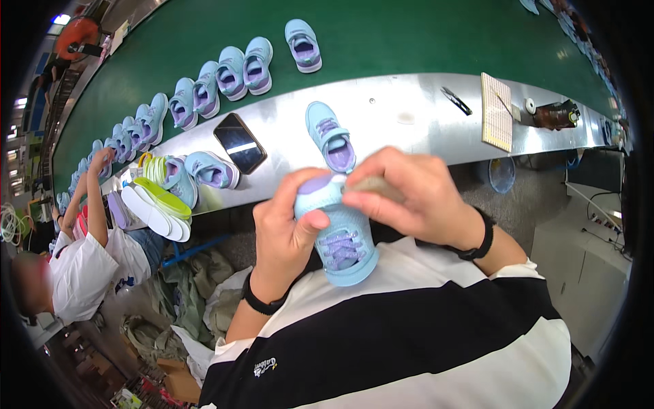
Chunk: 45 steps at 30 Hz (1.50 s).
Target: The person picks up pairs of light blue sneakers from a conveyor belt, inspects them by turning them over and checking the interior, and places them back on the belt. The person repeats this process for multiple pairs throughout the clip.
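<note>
Steel bench [409, 129] behind — left hand [286, 232] grips light-blue shoe [344, 242]; right hand [409, 191] fingers [364, 199] pinch its top.

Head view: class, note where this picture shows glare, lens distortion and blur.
In the head view, glare streaks the metal ledge and the dark phone screen; the fisheye lens bends the ledge and the green belt into arcs, with black corners; the right hand looks slightly motion-blurred.
</note>
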### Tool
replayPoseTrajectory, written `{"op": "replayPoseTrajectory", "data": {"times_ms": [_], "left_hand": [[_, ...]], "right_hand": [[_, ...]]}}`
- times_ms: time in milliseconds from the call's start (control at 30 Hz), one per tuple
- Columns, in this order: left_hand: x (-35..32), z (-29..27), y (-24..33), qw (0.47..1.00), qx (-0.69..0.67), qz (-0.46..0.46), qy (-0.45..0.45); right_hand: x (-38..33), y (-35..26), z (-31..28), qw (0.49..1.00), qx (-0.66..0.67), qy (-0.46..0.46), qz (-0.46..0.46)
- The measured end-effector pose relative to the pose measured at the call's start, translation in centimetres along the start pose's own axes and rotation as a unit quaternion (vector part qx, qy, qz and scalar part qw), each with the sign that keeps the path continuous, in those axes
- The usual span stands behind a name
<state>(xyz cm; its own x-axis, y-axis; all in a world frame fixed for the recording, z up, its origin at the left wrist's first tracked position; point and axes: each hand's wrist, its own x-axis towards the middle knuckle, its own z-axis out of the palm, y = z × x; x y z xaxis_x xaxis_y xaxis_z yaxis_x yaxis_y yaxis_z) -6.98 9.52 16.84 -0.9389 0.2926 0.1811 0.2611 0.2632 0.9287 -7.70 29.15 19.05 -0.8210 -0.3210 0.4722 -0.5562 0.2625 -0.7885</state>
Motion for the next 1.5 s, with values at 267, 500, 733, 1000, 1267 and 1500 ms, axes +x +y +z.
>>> {"op": "replayPoseTrajectory", "data": {"times_ms": [267,500,733,1000,1267,1500], "left_hand": [[0.3,-0.9,0.0,0.999,0.025,-0.033,-0.001],[0.0,-1.4,-1.5,0.998,0.008,-0.063,-0.026],[1.1,-1.2,-1.6,0.986,-0.004,-0.163,-0.039],[1.2,-1.5,-1.2,0.995,0.034,-0.088,-0.016],[0.8,-2.2,-1.2,0.993,0.057,-0.091,-0.040],[1.3,-2.5,-1.9,0.992,0.033,-0.113,-0.051]], "right_hand": [[0.0,-0.6,0.9,0.997,-0.080,-0.005,-0.012],[-0.2,-0.3,2.7,0.989,-0.120,0.040,-0.072],[-0.5,-0.3,2.1,0.997,-0.063,0.016,0.040],[-0.9,-1.8,2.6,0.988,-0.140,-0.001,0.070],[-0.2,-1.9,2.2,0.978,-0.181,-0.054,0.085],[0.4,-1.2,3.0,0.994,-0.080,0.020,0.073]]}}
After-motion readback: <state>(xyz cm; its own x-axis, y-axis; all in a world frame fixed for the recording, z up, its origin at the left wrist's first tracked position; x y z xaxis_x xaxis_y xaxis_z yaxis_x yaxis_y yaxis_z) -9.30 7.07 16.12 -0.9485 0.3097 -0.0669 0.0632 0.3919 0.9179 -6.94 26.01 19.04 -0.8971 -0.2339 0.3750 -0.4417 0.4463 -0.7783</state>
